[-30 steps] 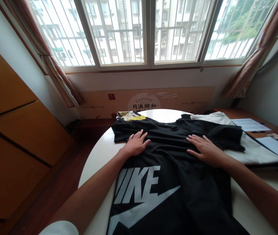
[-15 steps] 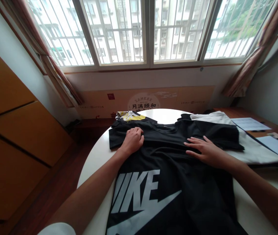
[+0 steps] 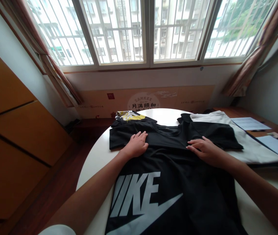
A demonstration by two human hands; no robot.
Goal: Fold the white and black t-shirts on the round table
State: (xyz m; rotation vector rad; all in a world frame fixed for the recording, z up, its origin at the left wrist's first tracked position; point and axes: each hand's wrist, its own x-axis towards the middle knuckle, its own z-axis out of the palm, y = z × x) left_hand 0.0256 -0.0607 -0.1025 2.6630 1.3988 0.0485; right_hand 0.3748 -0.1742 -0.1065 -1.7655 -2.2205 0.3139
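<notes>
Our left hand point(image 3: 136, 146) and our right hand point(image 3: 204, 151) both lie open, palms down, on the chest of a black Nike T-shirt point(image 3: 168, 160). Neither is clenched; the fingers curve lightly on the cloth, and we see no grip on it. The left hand sits just below the collar toward 11 o'clock, the right toward 1 o'clock. The T-shirt lies spread on a round white table point(image 3: 92, 173), its collar at 12 o'clock and its white logo toward 6 o'clock. A folded garment with a yellow print point(image 3: 129, 115) pokes out from under it at 12 o'clock, and a pale grey shirt point(image 3: 251, 148) lies beneath its sleeve at 2 o'clock. Sheets of paper point(image 3: 250, 123) rest on a wooden desk point(image 3: 223, 112) at 2 o'clock, and an orange cabinet point(image 3: 14, 130) stands at 9 o'clock.
</notes>
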